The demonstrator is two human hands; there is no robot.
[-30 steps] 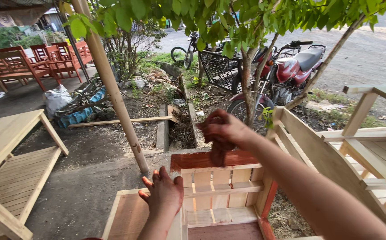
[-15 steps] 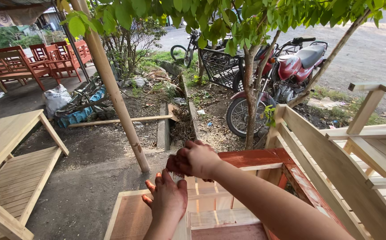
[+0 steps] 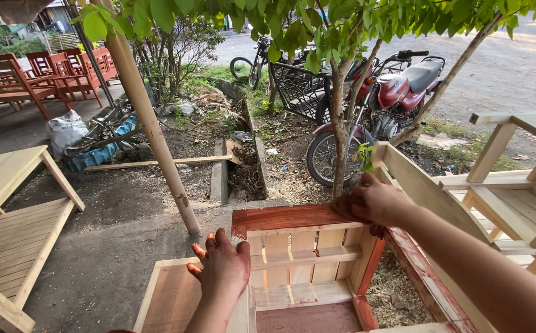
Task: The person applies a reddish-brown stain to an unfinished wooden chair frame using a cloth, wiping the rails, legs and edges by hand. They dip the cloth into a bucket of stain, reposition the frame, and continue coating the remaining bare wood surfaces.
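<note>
While left hand (image 3: 221, 266) rests flat, right hand (image 3: 373, 200) presses cloth; stained rail (image 3: 286, 217) runs left-right.

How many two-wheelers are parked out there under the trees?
2. A red motorcycle stands behind the thin tree trunk, just beyond the right hand. A bicycle is farther back by the road, mostly hidden by leaves. Foliage could hide more.
</note>
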